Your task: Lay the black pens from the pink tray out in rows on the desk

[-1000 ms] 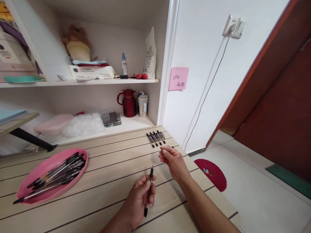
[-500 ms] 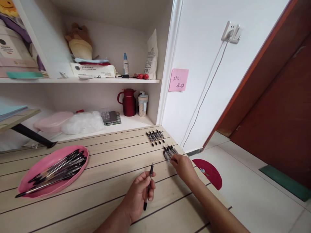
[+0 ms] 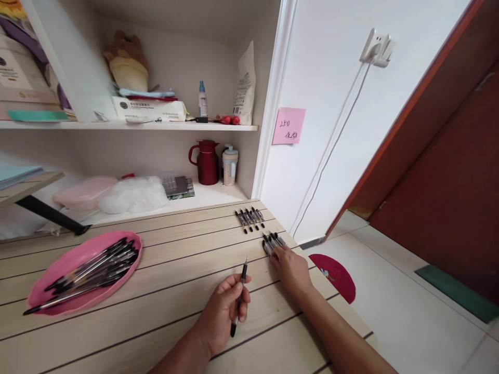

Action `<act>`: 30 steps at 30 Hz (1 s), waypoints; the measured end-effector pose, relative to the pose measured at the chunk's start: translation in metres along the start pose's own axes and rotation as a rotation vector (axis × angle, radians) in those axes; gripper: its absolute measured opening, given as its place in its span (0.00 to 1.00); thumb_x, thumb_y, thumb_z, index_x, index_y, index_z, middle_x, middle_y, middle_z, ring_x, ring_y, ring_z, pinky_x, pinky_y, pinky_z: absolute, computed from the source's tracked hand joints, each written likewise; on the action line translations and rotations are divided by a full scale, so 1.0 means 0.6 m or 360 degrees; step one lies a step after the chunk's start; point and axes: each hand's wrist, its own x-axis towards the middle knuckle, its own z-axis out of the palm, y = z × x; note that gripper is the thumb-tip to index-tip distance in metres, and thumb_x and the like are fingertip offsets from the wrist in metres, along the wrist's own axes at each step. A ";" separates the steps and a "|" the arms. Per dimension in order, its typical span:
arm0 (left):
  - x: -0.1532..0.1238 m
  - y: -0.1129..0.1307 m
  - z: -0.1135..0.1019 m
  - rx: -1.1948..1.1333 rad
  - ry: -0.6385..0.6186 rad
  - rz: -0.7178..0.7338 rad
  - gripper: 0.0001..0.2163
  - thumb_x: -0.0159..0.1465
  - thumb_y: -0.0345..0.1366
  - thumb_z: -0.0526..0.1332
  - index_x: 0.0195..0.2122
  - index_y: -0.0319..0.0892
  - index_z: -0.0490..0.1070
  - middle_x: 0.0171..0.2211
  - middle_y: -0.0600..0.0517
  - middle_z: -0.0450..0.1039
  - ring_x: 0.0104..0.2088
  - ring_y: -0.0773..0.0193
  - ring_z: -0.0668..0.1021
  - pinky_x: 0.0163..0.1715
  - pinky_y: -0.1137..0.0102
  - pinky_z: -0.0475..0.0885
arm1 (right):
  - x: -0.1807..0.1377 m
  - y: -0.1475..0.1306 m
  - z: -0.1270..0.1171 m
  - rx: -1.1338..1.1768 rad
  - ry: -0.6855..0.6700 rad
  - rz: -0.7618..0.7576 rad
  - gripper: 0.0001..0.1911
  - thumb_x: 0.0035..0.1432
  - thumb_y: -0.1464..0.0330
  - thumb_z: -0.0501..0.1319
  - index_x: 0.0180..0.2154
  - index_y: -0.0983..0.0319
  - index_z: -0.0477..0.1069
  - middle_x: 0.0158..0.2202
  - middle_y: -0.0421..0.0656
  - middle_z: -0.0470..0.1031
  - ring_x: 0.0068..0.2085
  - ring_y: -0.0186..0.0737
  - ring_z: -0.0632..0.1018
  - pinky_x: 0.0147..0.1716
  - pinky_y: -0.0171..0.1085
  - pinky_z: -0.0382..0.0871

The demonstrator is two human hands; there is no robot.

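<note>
My left hand (image 3: pixel 226 311) is closed around a black pen (image 3: pixel 238 298) that stands nearly upright with its tip pointing up, cap off. My right hand (image 3: pixel 291 267) rests on the wooden table (image 3: pixel 163 291) with its fingertips touching a short row of pen caps (image 3: pixel 273 242) near the right edge. I cannot make out whether those fingers still pinch a cap. A second row of several pen caps (image 3: pixel 250 218) lies further back. A pink tray (image 3: pixel 80 272) at the left holds several black pens.
Behind the table a low shelf carries a red jug (image 3: pixel 205 162), a small cup (image 3: pixel 230 165), a clear bag (image 3: pixel 132 194) and a pink box (image 3: pixel 83 191). The table's right edge drops to a tiled floor with a red mat (image 3: pixel 338 275). A pink note (image 3: pixel 289 125) sticks to the wall.
My right hand went from the air above the table down to the near row of caps, which now shows beside its fingertips. My left hand still holds the pen in the same place.
</note>
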 end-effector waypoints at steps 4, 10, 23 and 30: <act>0.001 0.000 0.001 0.0002 -0.0001 -0.0008 0.09 0.58 0.36 0.54 0.39 0.39 0.66 0.23 0.55 0.64 0.17 0.75 0.63 0.17 0.76 0.53 | -0.002 0.005 0.000 0.0019 0.0022 0.0024 0.06 0.53 0.64 0.53 0.31 0.58 0.67 0.33 0.39 0.70 0.31 0.35 0.71 0.24 0.33 0.51; -0.002 0.001 0.002 0.0001 0.0001 -0.0017 0.09 0.58 0.36 0.54 0.39 0.39 0.66 0.23 0.55 0.63 0.17 0.76 0.63 0.17 0.76 0.53 | -0.001 -0.006 -0.005 -0.0025 0.0055 0.0113 0.14 0.54 0.57 0.49 0.32 0.59 0.67 0.33 0.41 0.70 0.29 0.35 0.71 0.23 0.33 0.53; 0.000 0.003 0.003 0.0006 0.0002 -0.0033 0.09 0.58 0.35 0.54 0.39 0.39 0.67 0.23 0.55 0.63 0.17 0.76 0.63 0.17 0.76 0.53 | 0.011 -0.016 0.000 -0.0120 -0.0051 0.0174 0.16 0.55 0.59 0.46 0.31 0.60 0.67 0.33 0.44 0.70 0.31 0.38 0.71 0.27 0.35 0.56; -0.001 0.002 0.003 -0.0004 0.0007 -0.0037 0.09 0.57 0.36 0.55 0.39 0.39 0.67 0.23 0.55 0.63 0.17 0.76 0.63 0.17 0.76 0.53 | 0.010 -0.014 0.003 -0.0152 -0.0016 0.0171 0.15 0.55 0.59 0.46 0.30 0.59 0.67 0.33 0.43 0.71 0.30 0.39 0.72 0.26 0.35 0.57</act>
